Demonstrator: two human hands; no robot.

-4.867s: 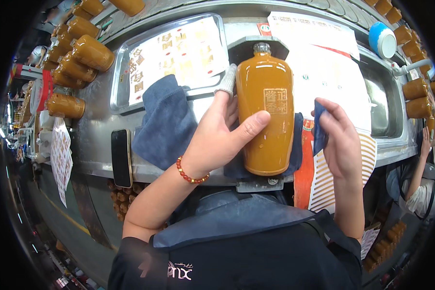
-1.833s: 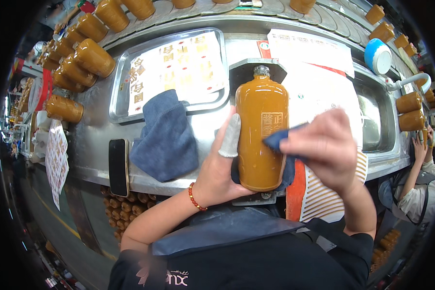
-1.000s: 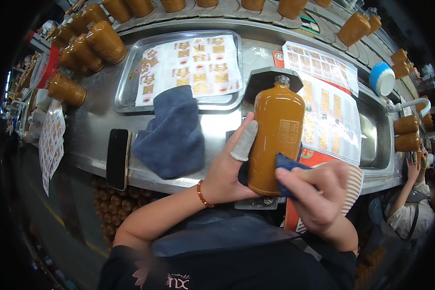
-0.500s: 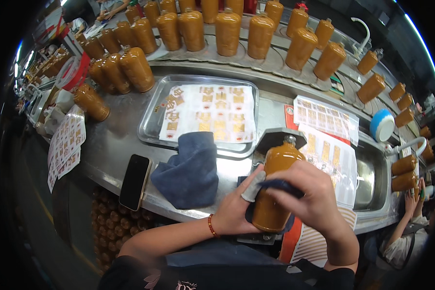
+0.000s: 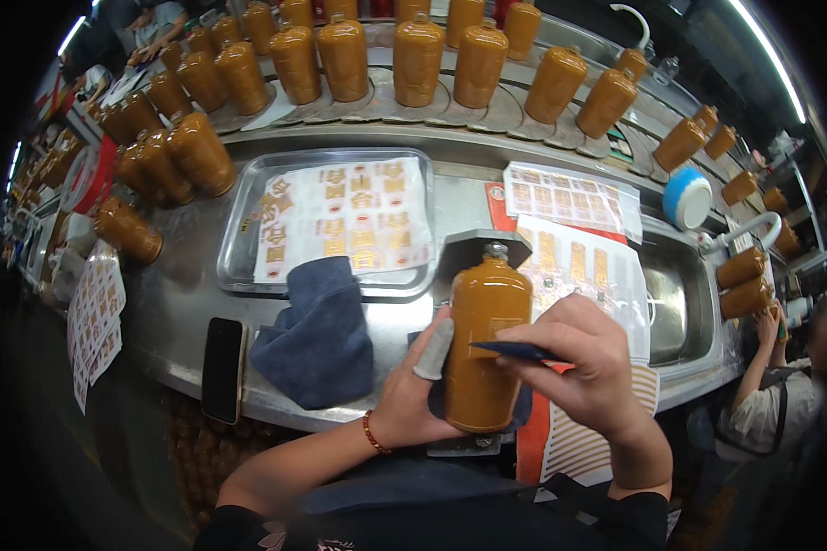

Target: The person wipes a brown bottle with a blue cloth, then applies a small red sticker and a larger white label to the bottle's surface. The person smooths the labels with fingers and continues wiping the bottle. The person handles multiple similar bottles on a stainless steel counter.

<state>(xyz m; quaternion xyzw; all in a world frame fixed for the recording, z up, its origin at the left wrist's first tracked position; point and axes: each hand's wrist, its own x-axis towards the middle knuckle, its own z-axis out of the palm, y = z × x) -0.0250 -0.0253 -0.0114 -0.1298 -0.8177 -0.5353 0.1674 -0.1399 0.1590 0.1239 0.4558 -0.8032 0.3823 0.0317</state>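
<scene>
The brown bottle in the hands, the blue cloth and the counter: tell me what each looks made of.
Brown bottle: probably glazed ceramic, given its opaque ochre colour and soft sheen; coated glass is possible. Blue cloth: soft matte fabric, since it folds and slumps, perhaps microfibre. Counter: brushed metal, likely stainless steel, grey with dull reflections.

A bottle (image 5: 481, 354) stands at lower centre between the left hand (image 5: 412, 390) and the right hand (image 5: 583, 363), with a folded cloth (image 5: 317, 332) and phone (image 5: 221, 368) to its left, a tray of label sheets (image 5: 239, 237) at upper left, rows of bottles (image 5: 413, 57) along the top, and a sink (image 5: 685, 308) at right.
</scene>
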